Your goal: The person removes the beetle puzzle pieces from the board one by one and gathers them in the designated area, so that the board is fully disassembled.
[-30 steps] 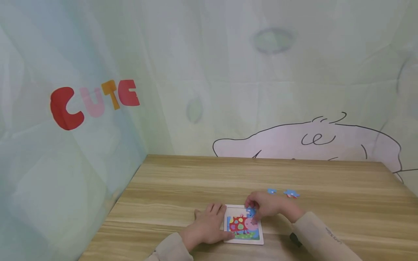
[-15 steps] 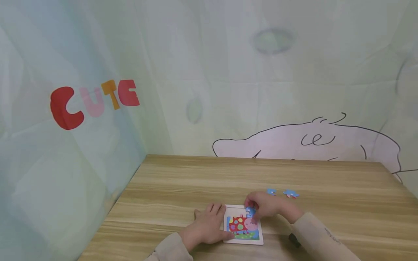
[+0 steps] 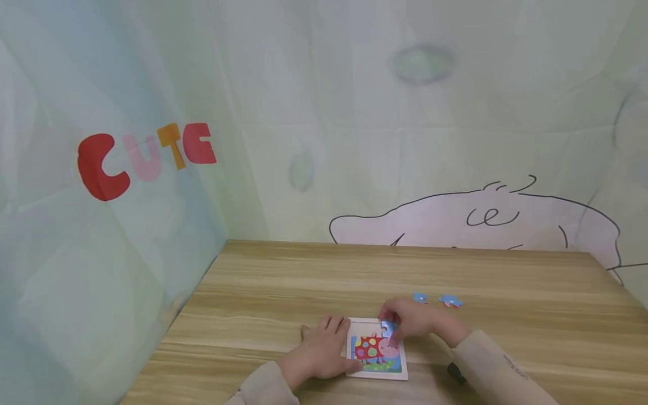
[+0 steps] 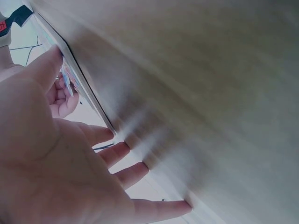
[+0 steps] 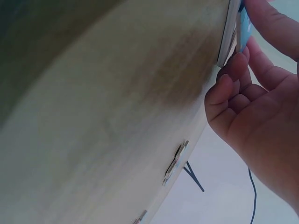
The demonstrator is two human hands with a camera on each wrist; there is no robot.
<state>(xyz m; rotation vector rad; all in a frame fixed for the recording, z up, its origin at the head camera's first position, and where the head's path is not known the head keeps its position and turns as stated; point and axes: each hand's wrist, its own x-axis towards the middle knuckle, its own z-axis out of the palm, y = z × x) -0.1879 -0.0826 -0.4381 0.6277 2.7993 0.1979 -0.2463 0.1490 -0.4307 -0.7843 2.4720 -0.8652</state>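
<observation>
A white-framed jigsaw puzzle board (image 3: 374,376) lies on the table, showing a red spotted body and a pink face. My left hand (image 3: 323,349) rests along its left edge with fingers spread; the thumb lies over the lower left corner. At the board's upper right, my right hand (image 3: 412,318) pinches a blue puzzle piece (image 3: 388,328) between thumb and fingers. In the right wrist view that piece (image 5: 244,30) stands tilted just above the board's rim (image 5: 225,39). Bare backing shows in the board's upper left part.
Two loose blue puzzle pieces lie behind my right hand, a smaller one (image 3: 421,297) and a larger one (image 3: 450,301). Beside the right sleeve is a small black object (image 3: 456,372). A printed cloth wall (image 3: 283,214) rises at the table's (image 3: 283,275) back and left.
The pinched blue puzzle piece has tilted slightly in my right fingers, and its face now catches more light. Both hands stay in nearly the same place.
</observation>
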